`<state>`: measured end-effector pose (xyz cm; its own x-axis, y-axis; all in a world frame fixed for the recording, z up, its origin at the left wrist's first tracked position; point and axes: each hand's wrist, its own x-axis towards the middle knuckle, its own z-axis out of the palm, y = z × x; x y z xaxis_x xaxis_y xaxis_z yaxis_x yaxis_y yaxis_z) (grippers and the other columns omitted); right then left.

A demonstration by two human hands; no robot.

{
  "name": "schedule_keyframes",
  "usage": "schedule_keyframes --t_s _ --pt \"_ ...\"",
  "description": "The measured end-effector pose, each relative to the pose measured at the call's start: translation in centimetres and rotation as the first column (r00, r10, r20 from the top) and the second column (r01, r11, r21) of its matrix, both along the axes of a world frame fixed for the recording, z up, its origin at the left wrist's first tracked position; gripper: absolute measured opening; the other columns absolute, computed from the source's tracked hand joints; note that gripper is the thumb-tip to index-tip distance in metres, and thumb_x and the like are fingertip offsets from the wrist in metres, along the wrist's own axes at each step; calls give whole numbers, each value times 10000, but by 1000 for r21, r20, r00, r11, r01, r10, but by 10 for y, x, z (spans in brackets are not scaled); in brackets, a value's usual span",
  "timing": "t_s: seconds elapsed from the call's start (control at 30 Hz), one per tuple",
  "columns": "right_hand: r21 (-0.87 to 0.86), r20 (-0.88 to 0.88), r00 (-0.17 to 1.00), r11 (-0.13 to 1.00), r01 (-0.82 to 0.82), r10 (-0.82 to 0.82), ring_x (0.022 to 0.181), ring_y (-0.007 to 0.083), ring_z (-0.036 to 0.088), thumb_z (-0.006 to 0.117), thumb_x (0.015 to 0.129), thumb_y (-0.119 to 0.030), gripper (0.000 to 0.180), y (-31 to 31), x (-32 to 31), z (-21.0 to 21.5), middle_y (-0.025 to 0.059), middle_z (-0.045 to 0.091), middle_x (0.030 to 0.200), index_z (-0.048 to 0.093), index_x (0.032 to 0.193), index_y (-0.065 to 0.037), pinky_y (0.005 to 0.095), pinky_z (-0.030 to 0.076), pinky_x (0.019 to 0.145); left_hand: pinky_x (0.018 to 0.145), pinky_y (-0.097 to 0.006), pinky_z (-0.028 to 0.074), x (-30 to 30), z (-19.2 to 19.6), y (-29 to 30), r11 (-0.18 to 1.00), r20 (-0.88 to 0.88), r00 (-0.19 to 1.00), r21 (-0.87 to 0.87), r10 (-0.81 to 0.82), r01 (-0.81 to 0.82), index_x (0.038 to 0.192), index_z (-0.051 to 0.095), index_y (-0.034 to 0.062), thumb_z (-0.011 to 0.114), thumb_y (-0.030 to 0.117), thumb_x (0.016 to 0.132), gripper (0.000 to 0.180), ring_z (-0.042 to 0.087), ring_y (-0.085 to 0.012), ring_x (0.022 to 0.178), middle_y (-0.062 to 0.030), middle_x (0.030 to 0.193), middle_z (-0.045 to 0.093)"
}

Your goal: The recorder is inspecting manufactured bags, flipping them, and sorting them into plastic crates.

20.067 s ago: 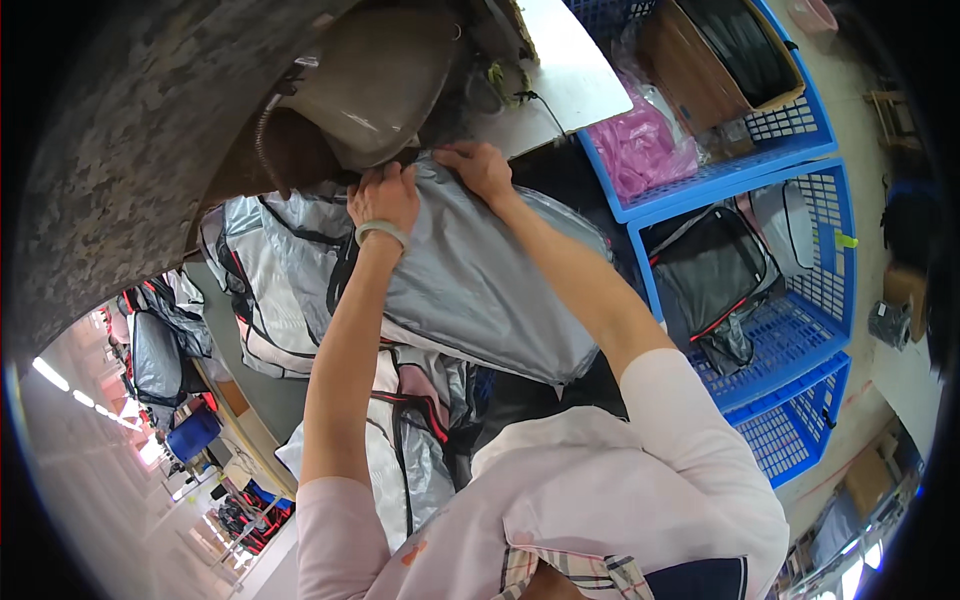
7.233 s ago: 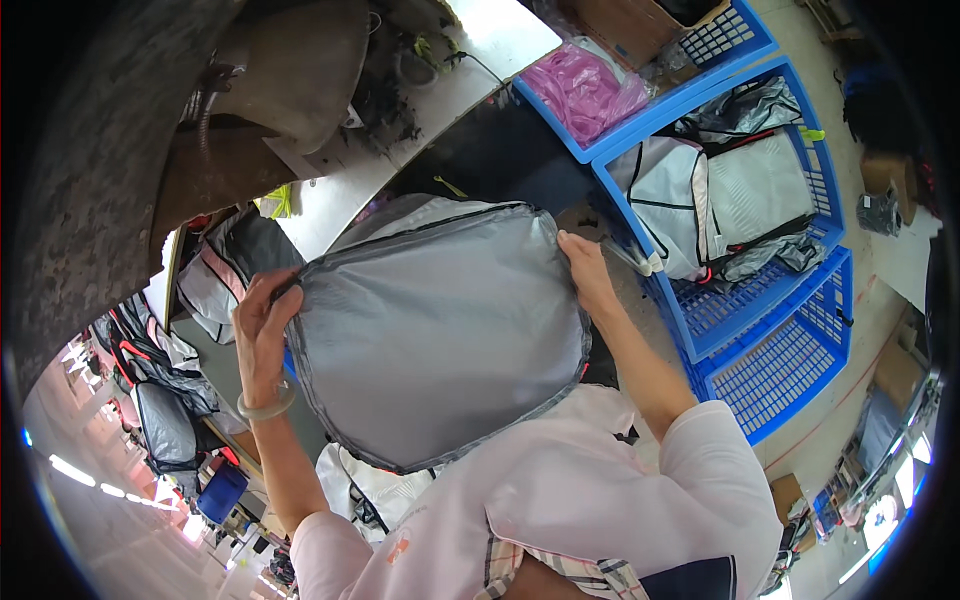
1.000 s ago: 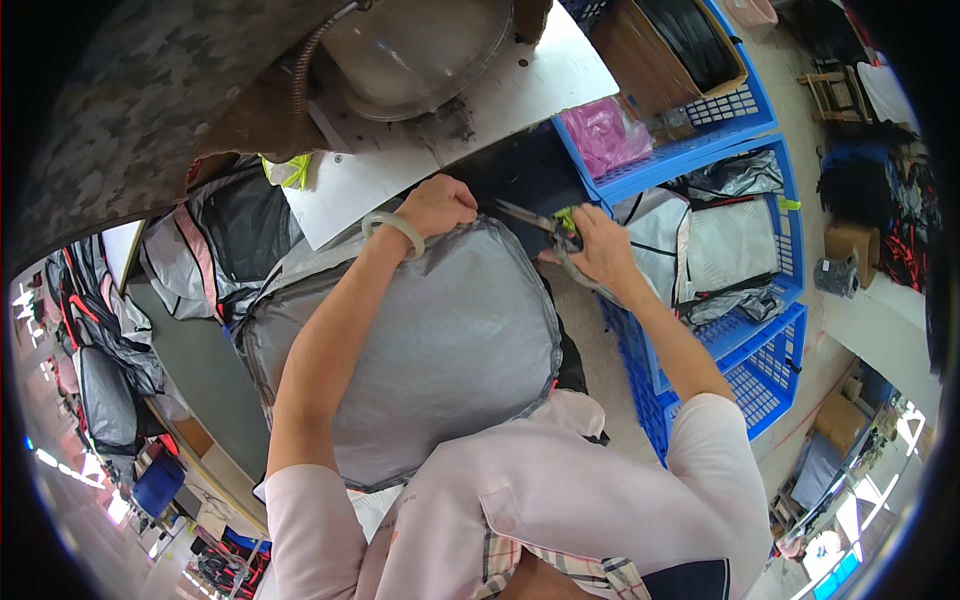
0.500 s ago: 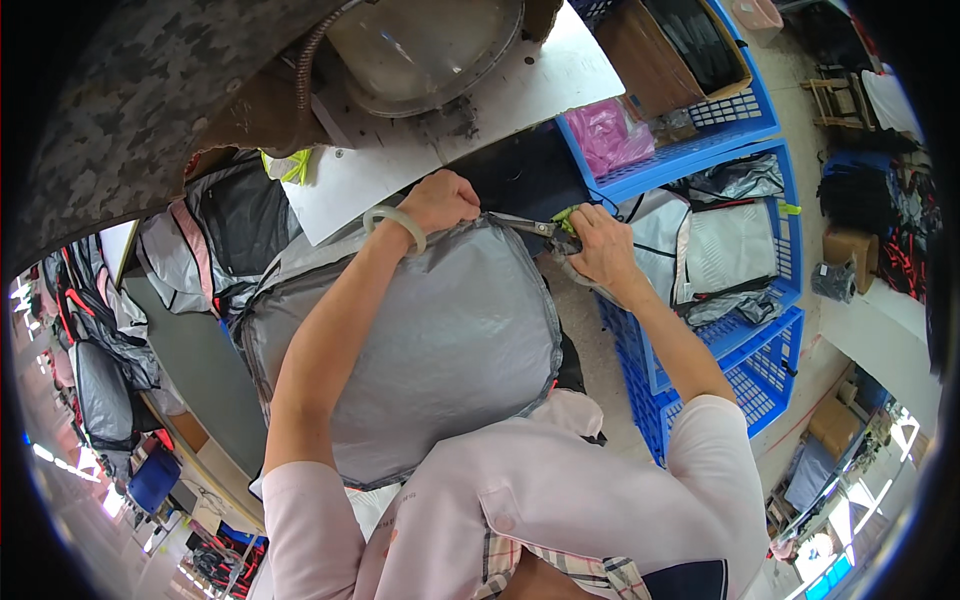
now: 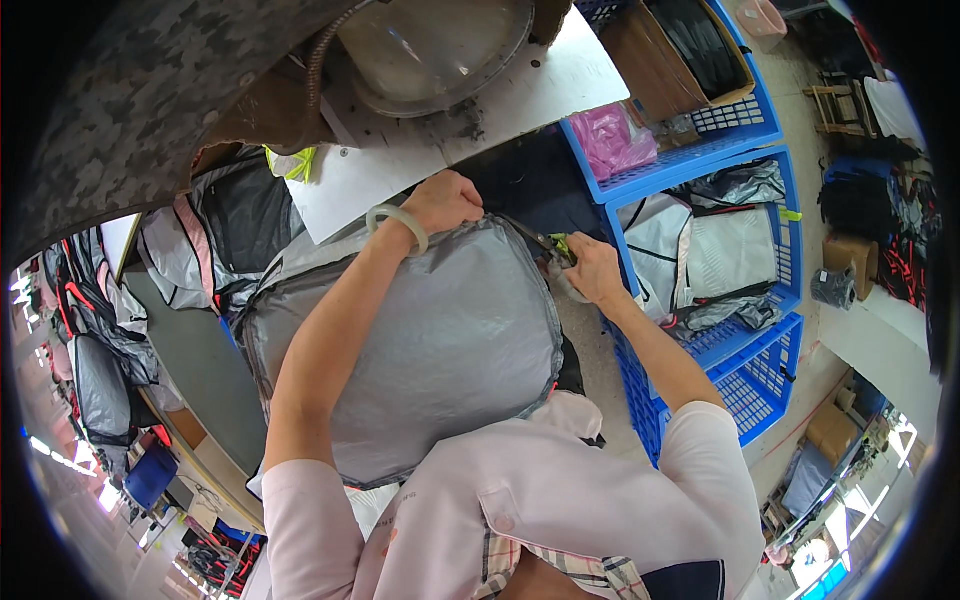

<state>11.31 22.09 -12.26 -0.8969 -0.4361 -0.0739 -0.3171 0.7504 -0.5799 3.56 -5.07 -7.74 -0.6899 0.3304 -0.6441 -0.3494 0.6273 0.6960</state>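
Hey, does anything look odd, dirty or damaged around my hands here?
Dark marks mar the white tabletop beyond your left hand, standing out against its pale surface; whether they're dirt or lint, I can't tell. The silver-grey fabric at that hand shows no plain damage.

Fabric piece (image 5: 450, 340) in the middle — crates (image 5: 690, 167) to its right, worktable (image 5: 560, 88) beyond it.
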Motion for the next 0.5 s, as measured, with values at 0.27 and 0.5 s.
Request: schedule_keyframes --t_s 0.27,0.5 --pt "64 -78 958 958 281 -276 715 374 578 712 648 -341 343 -19 -62 17 168 585 733 569 776 -56 437 446 609 715 -381 486 26 30 24 832 -248 900 -523 -360 188 980 592 38 511 157 783 244 621 -267 822 -118 855 645" --pt "105 -204 922 929 356 -330 825 390 582 645 711 -393 418 -94 -211 -29 173 623 873 511 909 -49 472 459 692 688 -326 473 77 36 31 787 -646 584 -616 -491 -19 997 549 0 494 139 763 278 587 -238 795 -115 827 592"
